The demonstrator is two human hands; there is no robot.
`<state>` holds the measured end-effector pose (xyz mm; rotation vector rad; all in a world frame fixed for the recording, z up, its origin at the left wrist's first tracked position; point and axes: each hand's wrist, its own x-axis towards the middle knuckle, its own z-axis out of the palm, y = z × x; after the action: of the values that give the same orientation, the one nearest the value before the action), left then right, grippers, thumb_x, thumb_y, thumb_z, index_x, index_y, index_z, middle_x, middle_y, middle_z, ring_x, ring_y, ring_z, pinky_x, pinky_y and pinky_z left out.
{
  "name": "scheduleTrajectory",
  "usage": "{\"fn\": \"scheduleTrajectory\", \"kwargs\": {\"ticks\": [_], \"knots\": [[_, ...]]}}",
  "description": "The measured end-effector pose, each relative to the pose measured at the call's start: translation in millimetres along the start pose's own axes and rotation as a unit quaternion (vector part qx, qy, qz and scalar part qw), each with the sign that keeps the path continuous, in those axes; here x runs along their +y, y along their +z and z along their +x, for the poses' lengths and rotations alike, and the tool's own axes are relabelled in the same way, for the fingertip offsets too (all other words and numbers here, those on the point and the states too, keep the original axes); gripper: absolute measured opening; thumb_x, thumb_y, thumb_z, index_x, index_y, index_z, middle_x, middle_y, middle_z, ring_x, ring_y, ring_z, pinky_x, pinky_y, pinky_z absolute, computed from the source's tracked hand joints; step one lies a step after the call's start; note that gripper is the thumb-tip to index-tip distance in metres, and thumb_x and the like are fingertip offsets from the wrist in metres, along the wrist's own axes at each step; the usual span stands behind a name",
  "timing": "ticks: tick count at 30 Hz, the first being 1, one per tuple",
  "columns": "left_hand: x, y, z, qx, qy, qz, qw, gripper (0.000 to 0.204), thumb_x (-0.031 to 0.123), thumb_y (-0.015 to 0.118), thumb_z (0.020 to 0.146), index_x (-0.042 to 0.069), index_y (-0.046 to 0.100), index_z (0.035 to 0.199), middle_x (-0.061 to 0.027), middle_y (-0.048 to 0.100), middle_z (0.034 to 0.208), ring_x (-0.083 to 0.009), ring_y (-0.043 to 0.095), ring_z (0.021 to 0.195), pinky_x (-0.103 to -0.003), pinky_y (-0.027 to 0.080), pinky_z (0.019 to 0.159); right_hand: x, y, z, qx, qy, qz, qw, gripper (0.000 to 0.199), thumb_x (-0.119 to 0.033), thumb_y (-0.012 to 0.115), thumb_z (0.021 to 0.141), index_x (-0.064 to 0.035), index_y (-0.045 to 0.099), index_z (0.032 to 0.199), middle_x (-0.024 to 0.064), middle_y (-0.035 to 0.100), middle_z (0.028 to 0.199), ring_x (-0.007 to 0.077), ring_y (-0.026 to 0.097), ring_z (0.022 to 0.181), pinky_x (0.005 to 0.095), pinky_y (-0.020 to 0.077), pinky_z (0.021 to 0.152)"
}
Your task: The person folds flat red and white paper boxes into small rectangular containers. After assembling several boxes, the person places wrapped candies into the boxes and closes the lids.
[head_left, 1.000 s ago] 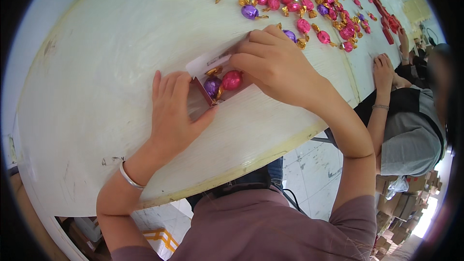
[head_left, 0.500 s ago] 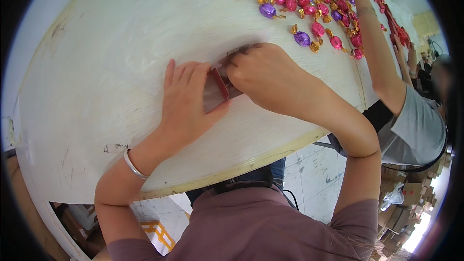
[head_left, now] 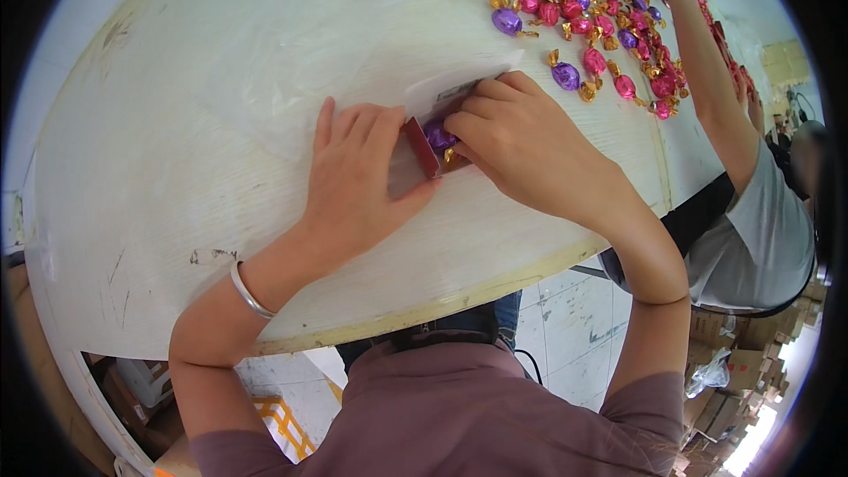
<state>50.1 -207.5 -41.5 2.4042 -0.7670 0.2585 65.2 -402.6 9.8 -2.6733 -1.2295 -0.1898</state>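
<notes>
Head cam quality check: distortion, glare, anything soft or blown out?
Head view: strong fisheye, the table edge bows and the corners are black. Light is even and diffuse, with no hard glare on the tabletop. The hands and the purple candy are sharp. The lower right, by the boxes, is blown out.

A pale wood-grain desk [head_left: 177, 124] fills the view, scuffed near its left edge. Below its near edge lies a grey tiled floor [head_left: 565, 336] — cardboard boxes [head_left: 733, 344] stacked at the right, in bright light.
</notes>
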Motion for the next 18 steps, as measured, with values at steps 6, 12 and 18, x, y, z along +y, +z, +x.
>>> {"fn": "scheduleTrajectory", "kwargs": {"ticks": [6,12,18], "knots": [[-0.4,-2.1,-0.3,-0.011,-0.015,0.004,1.000,0.058,0.028,0.072,0.066,0.001,0.045,0.110,-0.0122,0.051,0.104,-0.0278,0.046,0.104,-0.053,0.019,0.102,-2.6,1.4,-1.4,0.015,0.003,-0.034,0.999,0.010,-0.005,0.061,0.066,-0.0037,0.061,0.076,0.0081,0.054,0.082,0.0213,0.053,0.082,0.0296,0.0427,0.070],[-4.4,-0.2,-1.1,0.015,0.002,0.008,1.000,0.057,0.027,0.073,0.065,-0.001,0.044,0.106,-0.0133,0.049,0.100,-0.0310,0.046,0.099,-0.052,0.021,0.101,0.9,-12.7,-4.3,0.115,0.059,0.051,0.990,0.023,-0.001,0.057,0.074,-0.0019,0.060,0.096,0.0113,0.057,0.095,0.0229,0.055,0.084,0.0308,0.0441,0.073],[-1.9,3.6,1.1,-0.001,0.002,0.007,1.000,0.062,0.028,0.073,0.065,0.000,0.044,0.112,-0.0139,0.049,0.102,-0.0313,0.045,0.102,-0.052,0.019,0.102,48.0,1.9,-51.1,0.189,0.288,0.472,0.812,0.024,-0.018,0.056,0.088,-0.0028,0.058,0.106,0.0027,0.060,0.096,0.0062,0.052,0.075,0.0215,0.0432,0.065]]}}
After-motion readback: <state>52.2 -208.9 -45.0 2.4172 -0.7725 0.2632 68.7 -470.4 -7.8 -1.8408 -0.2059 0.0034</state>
